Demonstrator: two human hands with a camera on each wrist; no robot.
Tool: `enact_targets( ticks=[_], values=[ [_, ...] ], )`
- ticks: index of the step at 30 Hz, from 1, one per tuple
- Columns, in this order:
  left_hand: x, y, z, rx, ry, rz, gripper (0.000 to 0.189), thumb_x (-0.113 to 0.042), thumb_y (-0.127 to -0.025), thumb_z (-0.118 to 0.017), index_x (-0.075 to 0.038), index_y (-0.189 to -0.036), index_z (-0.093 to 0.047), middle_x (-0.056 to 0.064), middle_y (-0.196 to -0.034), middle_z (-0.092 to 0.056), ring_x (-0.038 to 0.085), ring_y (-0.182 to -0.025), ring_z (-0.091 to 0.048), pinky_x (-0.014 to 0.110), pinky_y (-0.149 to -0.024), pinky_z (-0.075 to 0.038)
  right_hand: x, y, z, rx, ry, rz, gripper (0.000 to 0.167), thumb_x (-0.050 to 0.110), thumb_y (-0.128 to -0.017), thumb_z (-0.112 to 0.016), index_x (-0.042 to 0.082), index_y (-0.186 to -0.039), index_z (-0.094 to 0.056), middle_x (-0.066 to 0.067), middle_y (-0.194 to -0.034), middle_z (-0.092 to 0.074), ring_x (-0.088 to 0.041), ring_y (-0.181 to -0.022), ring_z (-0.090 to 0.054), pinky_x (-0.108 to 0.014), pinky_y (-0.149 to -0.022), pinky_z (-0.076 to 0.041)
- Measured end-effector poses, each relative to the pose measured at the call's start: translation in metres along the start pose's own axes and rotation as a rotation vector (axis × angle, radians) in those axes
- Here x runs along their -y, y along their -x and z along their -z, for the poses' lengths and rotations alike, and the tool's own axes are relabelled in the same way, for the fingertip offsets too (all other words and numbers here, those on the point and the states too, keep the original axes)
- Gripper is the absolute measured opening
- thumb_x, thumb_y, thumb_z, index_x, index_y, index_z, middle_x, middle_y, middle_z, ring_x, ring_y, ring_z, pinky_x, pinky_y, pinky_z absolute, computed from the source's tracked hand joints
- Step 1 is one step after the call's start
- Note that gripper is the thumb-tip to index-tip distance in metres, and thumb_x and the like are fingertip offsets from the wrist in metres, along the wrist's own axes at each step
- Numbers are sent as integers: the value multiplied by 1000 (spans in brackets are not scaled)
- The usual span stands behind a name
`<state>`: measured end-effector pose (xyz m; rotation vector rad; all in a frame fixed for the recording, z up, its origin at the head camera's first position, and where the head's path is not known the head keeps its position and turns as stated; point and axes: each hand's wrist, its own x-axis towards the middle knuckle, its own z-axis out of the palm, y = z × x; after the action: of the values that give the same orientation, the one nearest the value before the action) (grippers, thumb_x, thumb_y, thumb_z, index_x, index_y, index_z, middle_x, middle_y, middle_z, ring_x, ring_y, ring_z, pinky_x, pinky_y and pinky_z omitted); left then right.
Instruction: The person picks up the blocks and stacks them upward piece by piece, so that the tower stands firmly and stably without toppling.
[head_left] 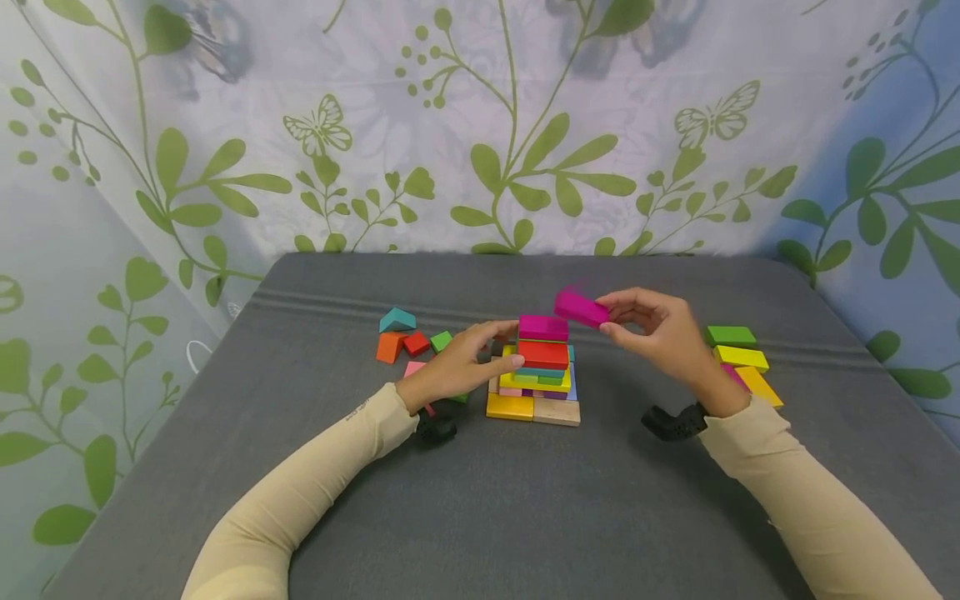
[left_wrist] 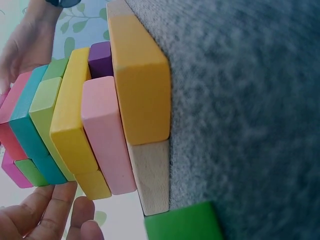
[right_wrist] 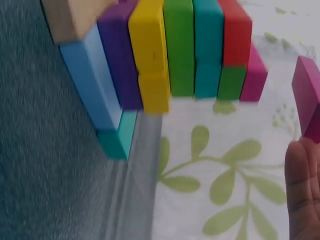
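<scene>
Magenta, rectangular block, apparently painted wood: pinched at one end by thumb and fingers of the right hand, the nearer hand; long axis slants leftward from the fingertips, free end toward the multicoloured block stack, above it and apart. Right forearm: angled inward. Left hand: fingers loosely extended, unclenched, along the stack's left side; firm contact unclear.

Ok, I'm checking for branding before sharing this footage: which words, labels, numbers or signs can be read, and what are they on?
No text is readable.
Left sleeve: small dark mark near the cuff, possibly lettering, too small to read.
Stacked toy blocks and the held magenta block: no lettering visible.
Leaf-print curtain: plants and butterflies, no words seen.
</scene>
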<state>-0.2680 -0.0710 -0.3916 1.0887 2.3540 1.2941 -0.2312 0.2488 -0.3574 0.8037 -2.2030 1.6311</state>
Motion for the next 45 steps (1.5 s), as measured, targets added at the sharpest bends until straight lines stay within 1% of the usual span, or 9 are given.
enact_targets(
  ticks=[5,11,15,19,27,31,36,39,45],
  values=[
    [3,-1,0,7,-5,5,70,-36,-111,-64,0,-166,-39,18,-160,-51,33,-141,-52,50,-116,-45,5,7,-11,93,111,132,39,-25,-77,-77,-10,-113,-77,-5,-105,-76,-8,-88,-71,-17,-87,-59],
    [4,-3,0,5,-23,9,71,-21,-107,-72,0,-166,-39,19,-158,-53,33,-138,-52,50,-116,-45,4,14,-20,145,278,179,42,-16,-74,-86,2,-112,-83,-4,-99,-77,-13,-83,-71,-16,-79,-57],
    [2,-3,0,0,-33,5,74,-18,-105,-74,-1,-167,-37,19,-159,-52,34,-140,-51,51,-115,-45,3,15,-23,162,308,201,41,-14,-74,-87,1,-111,-83,-7,-99,-75,-19,-82,-70,-17,-75,-55],
    [0,-2,1,-5,-28,0,75,-19,-105,-74,-1,-167,-36,20,-159,-51,35,-142,-50,53,-115,-45,3,13,-25,159,342,203,41,-14,-75,-88,1,-112,-83,-10,-101,-71,-18,-81,-67,-18,-74,-55],
    [0,-1,2,-15,-5,-20,81,-43,-107,-69,-7,-170,-33,16,-160,-50,34,-142,-49,56,-115,-44,2,7,-30,141,363,229,39,-11,-74,-91,0,-111,-83,-8,-98,-69,-12,-79,-64,-18,-72,-53],
    [-1,-1,1,-28,12,-33,78,-40,-109,-67,-8,-171,-31,15,-162,-49,33,-143,-49,58,-115,-43,2,5,-31,133,355,244,37,-10,-76,-90,0,-110,-83,-7,-98,-69,-18,-77,-64,-18,-71,-52],
    [-3,-2,1,-33,17,-28,70,-29,-111,-64,-8,-170,-33,14,-163,-49,34,-144,-49,59,-116,-42,3,5,-31,127,360,229,36,-10,-77,-90,-1,-111,-83,-5,-97,-69,-21,-76,-64,-17,-70,-52],
    [-2,-2,0,-36,15,-30,69,-28,-111,-64,-6,-169,-34,14,-163,-49,34,-145,-49,58,-115,-42,4,8,-28,137,346,186,38,-12,-78,-89,-1,-113,-82,-4,-97,-69,-16,-78,-65,-13,-77,-54],
    [0,-2,0,-36,9,-27,70,-32,-112,-63,-5,-169,-34,15,-164,-48,34,-146,-49,57,-116,-42,6,19,0,146,342,100,39,-20,-82,-81,-1,-116,-80,-3,-100,-71,-8,-83,-62,-12,-87,-55]
  ],
)
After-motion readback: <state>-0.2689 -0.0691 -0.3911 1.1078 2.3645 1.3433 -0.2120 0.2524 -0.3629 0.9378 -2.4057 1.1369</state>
